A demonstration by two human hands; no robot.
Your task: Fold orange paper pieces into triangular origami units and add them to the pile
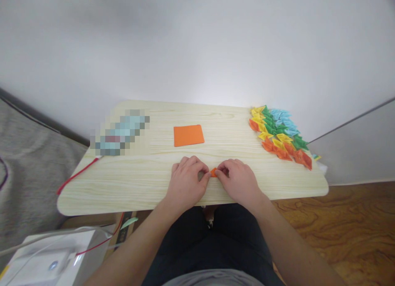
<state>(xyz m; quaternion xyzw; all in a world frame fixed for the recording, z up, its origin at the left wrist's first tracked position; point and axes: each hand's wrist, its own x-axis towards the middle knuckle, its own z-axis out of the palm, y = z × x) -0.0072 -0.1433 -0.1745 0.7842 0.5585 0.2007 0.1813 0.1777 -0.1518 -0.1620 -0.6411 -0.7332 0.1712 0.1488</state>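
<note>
- Folding seems in hand: in the head view, a small orange paper (213,173) sits near the worktop's (123,185) front edge
- Next move likely calls for even fingertip pressure
- Left hand (189,180) and right hand (239,178) pinch its opposite ends between thumb and forefinger, forearms angling inward

In front of the orange rectangle (189,136), the left grip (187,180) and right grip (240,180) partly hide an orange piece (213,173) too small to make out in detail, while pixelation obscures a pale-blue object (125,131) left of that rectangle and the picture's edge crops a white box (89,257) to its lower left.
</note>
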